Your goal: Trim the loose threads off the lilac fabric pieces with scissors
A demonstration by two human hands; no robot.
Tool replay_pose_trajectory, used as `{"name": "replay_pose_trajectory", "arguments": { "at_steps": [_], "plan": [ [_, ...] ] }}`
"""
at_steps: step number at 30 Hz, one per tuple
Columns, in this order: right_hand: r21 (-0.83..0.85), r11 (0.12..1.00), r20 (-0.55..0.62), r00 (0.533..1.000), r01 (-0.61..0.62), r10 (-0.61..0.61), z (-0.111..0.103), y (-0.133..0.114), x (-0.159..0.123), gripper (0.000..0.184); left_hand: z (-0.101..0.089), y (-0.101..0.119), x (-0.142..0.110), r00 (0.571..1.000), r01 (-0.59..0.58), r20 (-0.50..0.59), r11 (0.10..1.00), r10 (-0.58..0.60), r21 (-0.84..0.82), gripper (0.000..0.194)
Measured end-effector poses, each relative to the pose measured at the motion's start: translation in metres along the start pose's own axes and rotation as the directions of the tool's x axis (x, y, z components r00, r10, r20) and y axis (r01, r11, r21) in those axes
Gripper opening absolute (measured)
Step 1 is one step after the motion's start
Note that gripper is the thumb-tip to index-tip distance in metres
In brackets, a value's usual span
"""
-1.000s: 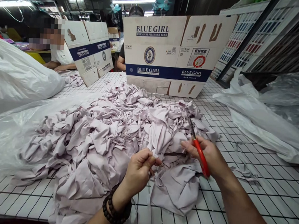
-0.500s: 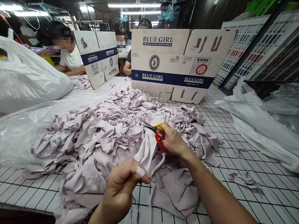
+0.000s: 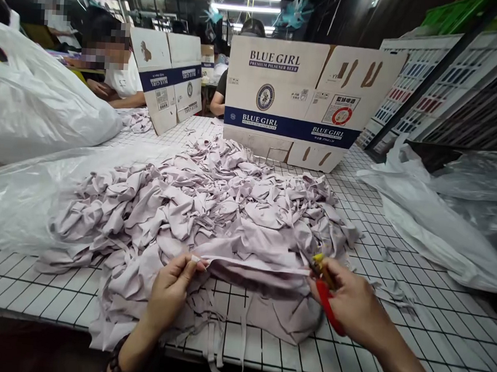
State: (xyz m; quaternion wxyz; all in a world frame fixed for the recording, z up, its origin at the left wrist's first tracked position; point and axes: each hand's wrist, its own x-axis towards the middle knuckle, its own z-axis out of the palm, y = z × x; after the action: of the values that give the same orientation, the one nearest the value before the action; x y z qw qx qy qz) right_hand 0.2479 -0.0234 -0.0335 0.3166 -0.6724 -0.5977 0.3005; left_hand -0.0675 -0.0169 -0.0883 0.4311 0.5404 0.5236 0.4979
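Observation:
My left hand [image 3: 168, 292] pinches one end of a pale lilac fabric piece [image 3: 259, 264], with a small white bit at the fingertips. The piece's upper edge is pulled straight across to my right hand [image 3: 354, 305], where its other end meets the fingers. Scissors with red and yellow handles [image 3: 329, 308] are also held in that hand; their blades are blurred and hard to make out. Behind both hands spreads a big heap of the same lilac fabric [image 3: 176, 204]. A flatter lilac piece [image 3: 285, 318] lies beneath the stretched one, and narrow strips [image 3: 223, 345] hang over the table's near edge.
A white grid-lined table [image 3: 375, 226] carries everything. Standing cartons [image 3: 274, 82] [image 3: 170, 87] form a screen at the back, with people beyond. Plastic bags lie left [image 3: 49, 92] and right [image 3: 434, 218]. Fabric scraps [image 3: 396, 293] lie right of my right hand.
My right hand first swung left over the fabric with the scissors, then came back right and nearer. The fabric piece, bunched before, is now stretched between both hands. My left hand has shifted left.

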Motion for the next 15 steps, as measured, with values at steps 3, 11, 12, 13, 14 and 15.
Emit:
{"name": "replay_pose_trajectory", "arguments": {
  "at_steps": [3, 11, 12, 13, 14, 15],
  "plan": [
    [0.027, 0.997, 0.168, 0.983, -0.074, 0.069, 0.006, 0.021, -0.012, 0.013, -0.004, -0.003, -0.01, 0.996, 0.04, 0.08, 0.992, -0.049, 0.119, 0.031],
    [0.205, 0.978, 0.202, 0.976, 0.04, -0.082, 0.027, 0.021, -0.007, 0.017, -0.01, 0.02, -0.043, 0.985, -0.165, 0.137, 0.801, 0.104, 0.576, 0.023],
    [0.156, 0.984, 0.209, 0.97, 0.089, -0.121, 0.03, 0.018, -0.003, 0.015, -0.01, 0.026, -0.047, 0.985, -0.168, 0.079, 0.772, 0.151, 0.613, 0.022],
    [0.097, 0.987, 0.222, 0.963, 0.132, -0.151, 0.034, 0.015, 0.002, 0.013, -0.007, 0.032, -0.052, 0.98, -0.162, 0.014, 0.759, 0.198, 0.631, 0.027],
    [0.039, 0.986, 0.235, 0.957, 0.163, -0.168, 0.037, 0.012, 0.009, 0.011, -0.003, 0.038, -0.055, 0.974, -0.157, -0.035, 0.773, 0.226, 0.615, 0.032],
    [-0.004, 0.983, 0.246, 0.953, 0.181, -0.175, 0.039, 0.01, 0.015, 0.009, 0.003, 0.045, -0.059, 0.975, -0.159, -0.043, 0.815, 0.22, 0.558, 0.031]
  ]
}}
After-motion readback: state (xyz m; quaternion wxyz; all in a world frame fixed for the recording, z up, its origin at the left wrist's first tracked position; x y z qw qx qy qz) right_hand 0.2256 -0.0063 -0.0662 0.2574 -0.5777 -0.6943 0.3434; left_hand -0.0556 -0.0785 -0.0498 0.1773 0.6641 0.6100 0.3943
